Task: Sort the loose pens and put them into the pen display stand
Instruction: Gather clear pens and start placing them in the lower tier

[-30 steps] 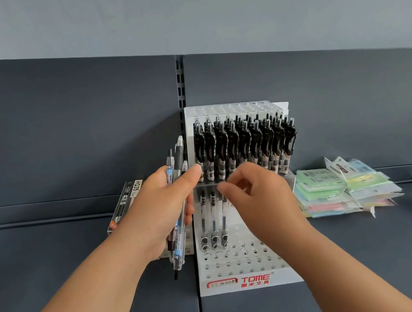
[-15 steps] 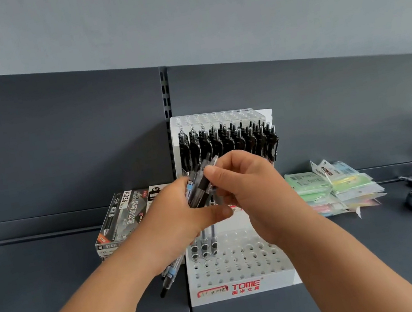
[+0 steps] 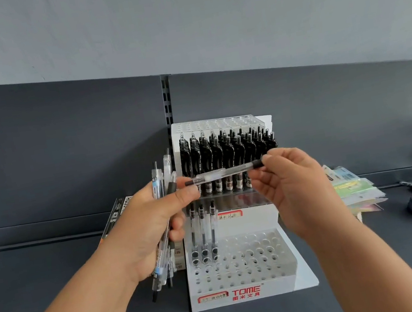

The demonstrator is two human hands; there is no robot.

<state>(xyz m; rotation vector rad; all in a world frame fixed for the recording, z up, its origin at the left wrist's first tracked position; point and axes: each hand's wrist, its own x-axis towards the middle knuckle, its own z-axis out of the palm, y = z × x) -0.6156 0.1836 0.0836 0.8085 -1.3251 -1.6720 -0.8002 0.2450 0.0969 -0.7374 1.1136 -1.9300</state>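
soft, flat daylight, bright enough, with no hard shadows anywhere. the pale wall (image 3: 173, 10) across the top of the frame is evenly lit. the white pen display stand (image 3: 251, 292) in the centre is the brightest thing, its clear step catching a dull reflection. the left hand (image 3: 153, 220), its bundle of pens (image 3: 159, 188), the right hand (image 3: 290, 190) and the pen (image 3: 224, 174) it pinches look slightly soft. the wide lens bows the dark shelf panel (image 3: 61, 153) and stretches the lower corners.
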